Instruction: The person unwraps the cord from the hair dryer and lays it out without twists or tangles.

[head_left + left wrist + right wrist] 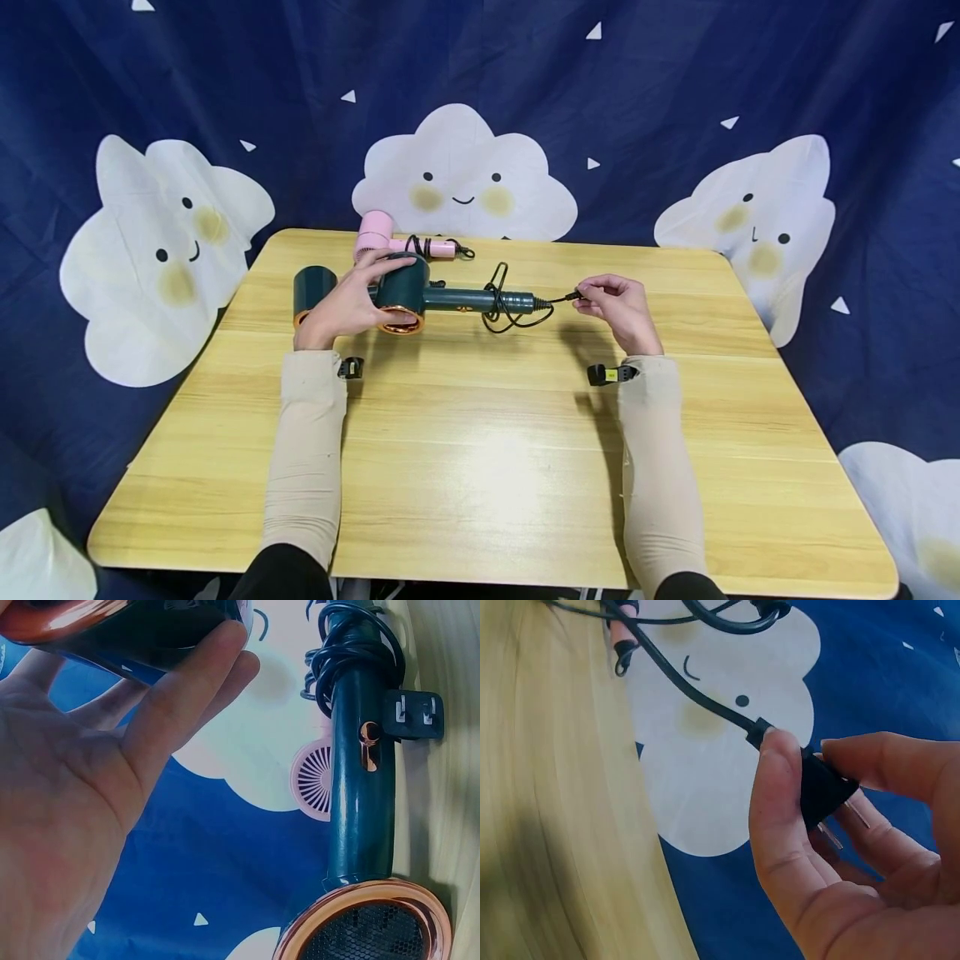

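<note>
My left hand [350, 302] grips the barrel of a dark green hair dryer [403, 287] with a copper rim, fingers over the top and thumb at the rim. Its handle points right, with a black cord [507, 312] looped loosely round the end. At the cord's far end, my right hand [617, 310] pinches the black plug [823, 791] between thumb and fingers; two metal prongs stick out of it. Behind the left hand lies a second dark green hair dryer [313, 292], its handle mostly hidden in the head view. The left wrist view shows its cord wound round the handle and its two-pronged plug [414, 715].
A pink hair dryer [373, 233] with its cord wrapped lies at the back edge of the wooden table [480, 467]. Beyond the table hangs a dark blue curtain [480, 50] with white clouds. A small black camera sits at each wrist.
</note>
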Demonstrator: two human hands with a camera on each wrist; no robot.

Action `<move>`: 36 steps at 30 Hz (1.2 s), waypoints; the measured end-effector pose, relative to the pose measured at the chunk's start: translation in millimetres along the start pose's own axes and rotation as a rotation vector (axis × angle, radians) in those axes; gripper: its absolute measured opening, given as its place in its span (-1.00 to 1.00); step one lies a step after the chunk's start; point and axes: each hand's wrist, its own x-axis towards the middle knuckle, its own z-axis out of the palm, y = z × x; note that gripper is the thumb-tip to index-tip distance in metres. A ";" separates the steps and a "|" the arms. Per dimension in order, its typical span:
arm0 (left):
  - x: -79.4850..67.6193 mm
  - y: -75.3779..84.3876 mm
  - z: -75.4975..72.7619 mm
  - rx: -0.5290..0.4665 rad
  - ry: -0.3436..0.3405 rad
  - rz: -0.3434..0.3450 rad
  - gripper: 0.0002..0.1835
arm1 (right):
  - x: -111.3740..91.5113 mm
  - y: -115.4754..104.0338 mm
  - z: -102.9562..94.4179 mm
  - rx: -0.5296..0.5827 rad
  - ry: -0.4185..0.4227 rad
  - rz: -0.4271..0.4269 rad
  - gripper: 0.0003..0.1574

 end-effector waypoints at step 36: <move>0.0 0.9 1.7 -0.017 -0.020 -0.014 -0.01 | -7.3 -17.2 10.5 0.337 0.129 -0.292 -0.75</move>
